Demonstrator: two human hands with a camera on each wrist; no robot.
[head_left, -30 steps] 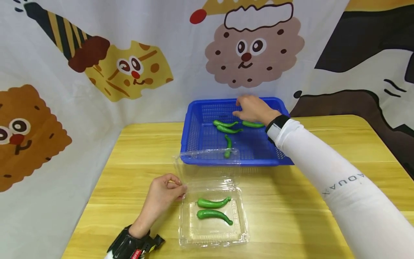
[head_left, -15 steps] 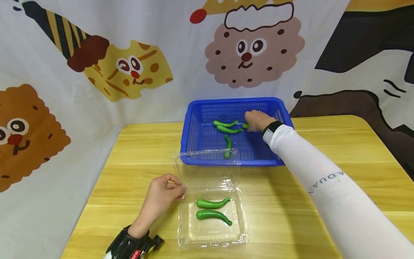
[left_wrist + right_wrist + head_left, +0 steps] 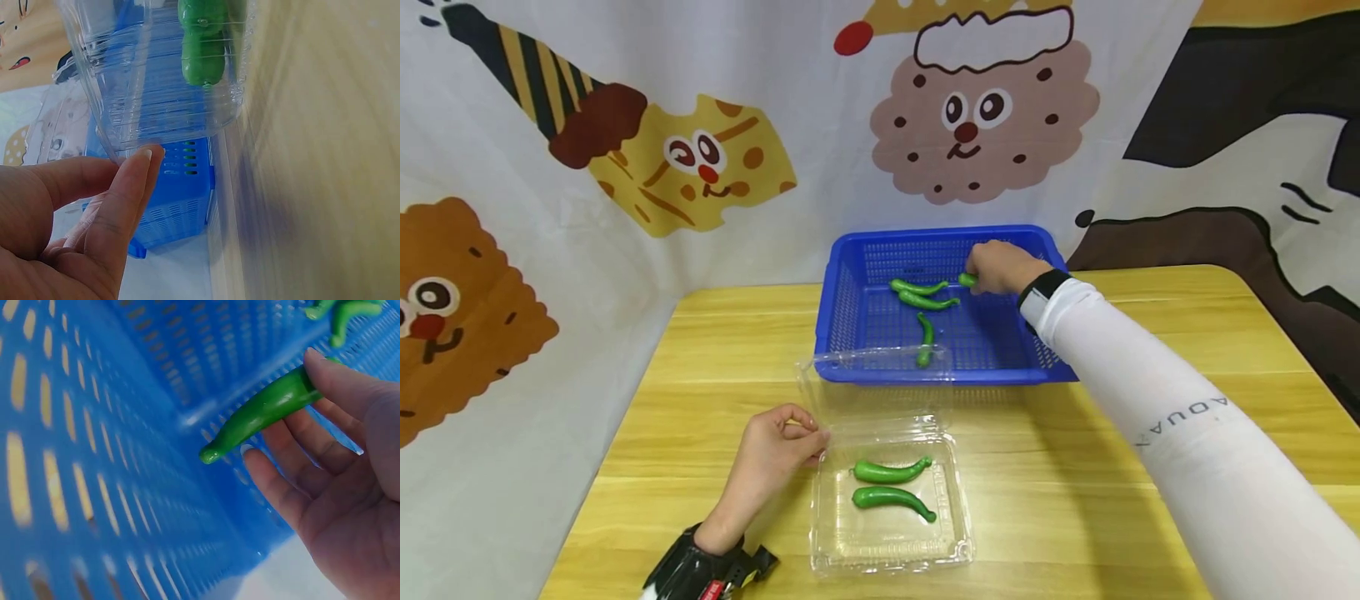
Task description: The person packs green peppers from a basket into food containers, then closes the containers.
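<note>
My right hand (image 3: 1003, 267) is inside the blue plastic basket (image 3: 829, 333) and holds a green chili pepper (image 3: 269, 406) between thumb and fingers. In the right wrist view its narrow end points toward the basket wall. At the near side of the table, my left hand (image 3: 778, 450) pinches the left corner of a clear plastic clamshell box (image 3: 891, 554). The left wrist view shows thumb and fingertips (image 3: 140, 164) at the box's edge. Two green chili peppers (image 3: 891, 472) lie side by side in its base. The clear lid (image 3: 872, 400) stands raised, overlapping the basket's front.
Beyond the right hand, two chili peppers (image 3: 925, 300) lie together in the basket, and another chili pepper (image 3: 925, 337) lies near its front. A curtain (image 3: 760, 250) with cartoon prints hangs behind the wooden table (image 3: 715, 367).
My right hand has gone down into the basket, taken hold of the chili pepper at the right, and lifted slightly. The left hand has stayed at the box corner.
</note>
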